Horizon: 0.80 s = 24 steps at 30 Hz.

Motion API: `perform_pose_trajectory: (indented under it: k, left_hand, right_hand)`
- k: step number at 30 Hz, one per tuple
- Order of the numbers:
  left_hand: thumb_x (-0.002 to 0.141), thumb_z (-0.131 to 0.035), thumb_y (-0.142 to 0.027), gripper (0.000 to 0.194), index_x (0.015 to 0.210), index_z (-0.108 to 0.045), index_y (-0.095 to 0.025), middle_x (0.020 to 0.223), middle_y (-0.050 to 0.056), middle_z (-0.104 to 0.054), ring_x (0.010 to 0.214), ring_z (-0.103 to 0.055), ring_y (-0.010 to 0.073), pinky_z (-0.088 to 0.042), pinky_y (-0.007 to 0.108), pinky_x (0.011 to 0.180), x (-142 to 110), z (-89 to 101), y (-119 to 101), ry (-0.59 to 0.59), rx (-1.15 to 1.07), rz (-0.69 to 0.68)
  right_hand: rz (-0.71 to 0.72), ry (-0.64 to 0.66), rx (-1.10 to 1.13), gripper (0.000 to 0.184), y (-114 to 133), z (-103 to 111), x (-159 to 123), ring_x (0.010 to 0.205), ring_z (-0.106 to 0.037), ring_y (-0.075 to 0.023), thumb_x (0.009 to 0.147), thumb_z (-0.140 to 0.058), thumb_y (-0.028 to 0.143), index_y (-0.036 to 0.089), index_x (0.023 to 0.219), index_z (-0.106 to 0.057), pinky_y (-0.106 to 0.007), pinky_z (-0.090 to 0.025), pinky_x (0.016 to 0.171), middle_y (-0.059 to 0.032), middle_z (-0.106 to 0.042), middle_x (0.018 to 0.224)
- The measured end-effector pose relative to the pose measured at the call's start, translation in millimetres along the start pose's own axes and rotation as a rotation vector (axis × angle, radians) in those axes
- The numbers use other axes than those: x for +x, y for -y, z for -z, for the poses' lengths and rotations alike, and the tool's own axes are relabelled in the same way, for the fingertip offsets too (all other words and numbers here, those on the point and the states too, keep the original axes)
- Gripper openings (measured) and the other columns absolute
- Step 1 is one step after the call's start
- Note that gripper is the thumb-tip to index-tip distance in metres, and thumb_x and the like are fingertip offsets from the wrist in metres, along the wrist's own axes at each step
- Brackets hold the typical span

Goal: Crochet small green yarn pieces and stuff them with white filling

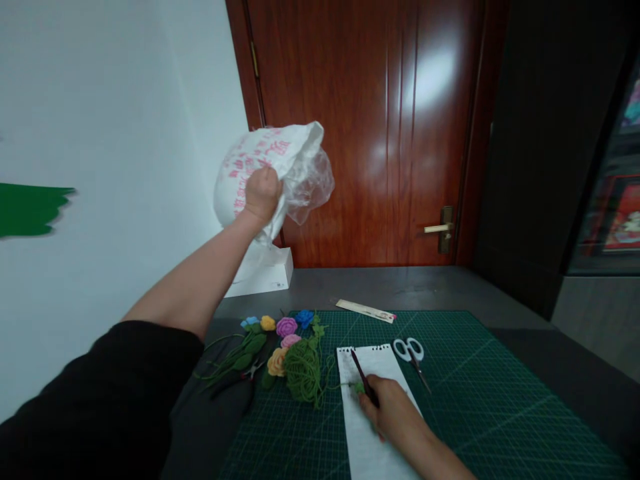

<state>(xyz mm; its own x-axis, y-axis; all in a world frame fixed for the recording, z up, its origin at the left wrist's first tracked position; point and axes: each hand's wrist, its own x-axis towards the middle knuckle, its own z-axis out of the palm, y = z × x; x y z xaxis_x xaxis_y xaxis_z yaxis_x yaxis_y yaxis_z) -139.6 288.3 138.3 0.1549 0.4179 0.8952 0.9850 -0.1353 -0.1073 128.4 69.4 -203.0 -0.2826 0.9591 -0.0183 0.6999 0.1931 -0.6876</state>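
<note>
From where I stood, the left hand's (264, 191) grip was closed around a crumpled white bag with pink lettering (233, 175), held up above the grey counter (420, 285). Next, colourful crocheted flowers (287, 327) lay against a loose green yarn ball (303, 373). Over white notepaper (361, 440), the right hand's (393, 408) grip was clamped on a slim dark stick (361, 370), a small green piece (359, 387) just beside it. White-handled metal scissors (415, 355) lay rightward, on the green gridded mat (480, 393).

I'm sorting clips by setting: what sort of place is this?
Probably a room in a home, used for crafts: a green cutting mat, colourful yarn-like flowers and, behind, a wooden door.
</note>
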Motion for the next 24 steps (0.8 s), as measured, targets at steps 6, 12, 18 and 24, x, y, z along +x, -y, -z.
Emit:
perform_pose_trajectory:
  k: [6,12,18,24]
  left_hand:
    - [0.103,-0.051,-0.027,0.025,0.113,-0.066,-0.009,0.123,0.021,-0.066,0.120,-0.061,0.0328,-0.049,0.051,0.104,-39.3,-74.2,-119.8,0.158,-0.232,-0.192]
    - [0.100,-0.061,-0.035,0.029,0.125,-0.066,-0.022,0.134,0.013,-0.064,0.110,-0.066,0.0237,-0.058,0.042,0.094,-153.6,-136.3,-223.9,0.521,-0.475,-0.452]
    - [0.098,-0.064,-0.035,0.037,0.131,-0.062,-0.018,0.133,0.012,-0.064,0.111,-0.066,0.0259,-0.058,0.048,0.093,-179.7,-162.3,-247.1,0.703,-0.639,-0.411]
    - [0.098,-0.064,-0.035,0.037,0.131,-0.062,-0.018,0.132,0.012,-0.064,0.111,-0.067,0.0261,-0.059,0.048,0.092,-172.1,-152.9,-245.0,0.794,-0.733,-0.097]
  right_hand:
    - [0.000,-0.023,0.002,0.019,-0.6,5.2,-2.6,0.075,-0.078,-0.0215,0.095,-0.054,0.016,0.012,0.098,-0.073,-0.024,-0.046,0.063,-0.0132,-0.080,0.084]
    - [-0.004,-0.051,0.010,0.019,-7.2,7.1,-0.5,0.084,-0.077,-0.0244,0.093,-0.057,0.016,0.012,0.099,-0.074,-0.025,-0.044,0.062,-0.0150,-0.080,0.091]
    - [-0.018,-0.020,0.032,0.020,-12.7,6.9,3.3,0.059,-0.073,-0.0186,0.096,-0.053,0.018,0.012,0.098,-0.072,-0.023,-0.041,0.051,-0.0118,-0.079,0.079]
    - [-0.014,-0.033,-0.015,0.021,-9.5,9.7,1.6,0.070,-0.077,-0.0223,0.095,-0.055,0.019,0.011,0.101,-0.073,-0.025,-0.046,0.059,-0.0153,-0.080,0.088]
